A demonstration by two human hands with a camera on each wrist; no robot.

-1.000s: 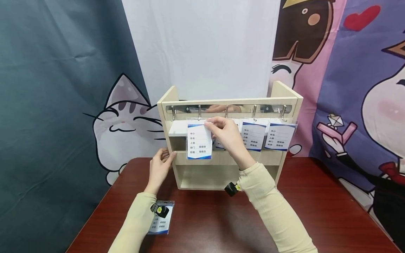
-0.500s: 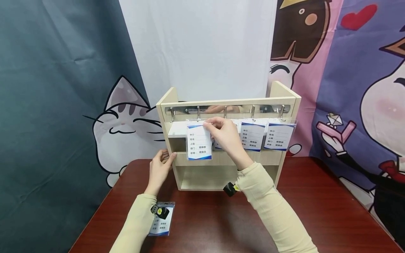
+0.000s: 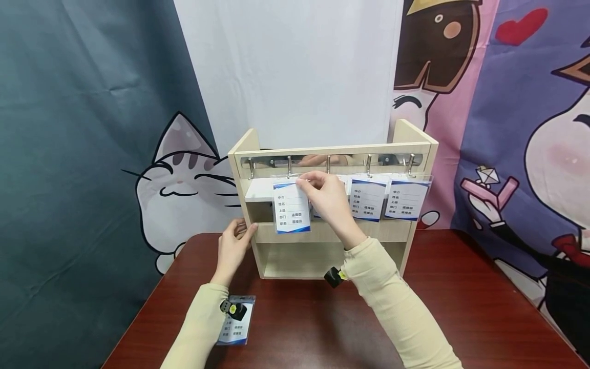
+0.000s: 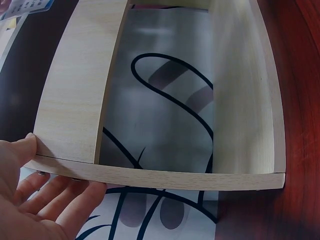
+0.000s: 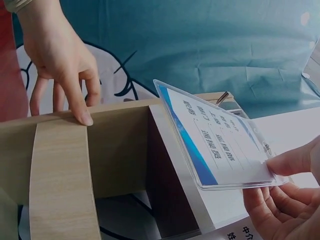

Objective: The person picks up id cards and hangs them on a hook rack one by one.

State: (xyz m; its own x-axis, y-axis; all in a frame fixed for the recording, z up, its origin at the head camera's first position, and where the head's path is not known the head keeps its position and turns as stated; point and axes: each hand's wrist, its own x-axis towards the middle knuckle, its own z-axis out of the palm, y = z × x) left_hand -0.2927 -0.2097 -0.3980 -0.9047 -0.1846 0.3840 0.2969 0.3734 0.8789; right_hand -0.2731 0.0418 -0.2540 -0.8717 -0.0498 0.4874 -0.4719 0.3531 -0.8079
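Note:
My right hand [image 3: 328,197] pinches a clear-sleeved name badge [image 3: 292,207] by its top right corner, thumb in front and fingers behind. The badge's top edge is right at the second hook [image 3: 289,166] from the left, and its lower end tilts slightly to the right. In the right wrist view the badge [image 5: 210,140] slants across the shelf front. My left hand [image 3: 234,248] grips the left side panel of the wooden shelf [image 3: 332,234]; its thumb lies on the front board and its fingers [image 4: 75,205] lie along the panel's outer face.
Two badges [image 3: 367,199] hang on the right-hand hooks; another, behind my right hand, is mostly hidden. The leftmost hook [image 3: 251,168] carries no badge. One more badge [image 3: 237,323] lies on the red-brown table [image 3: 295,328], partly under my left forearm. A printed curtain stands behind.
The held badge has swung slightly, its lower end shifting to the right. Both hands stay nearly where they were.

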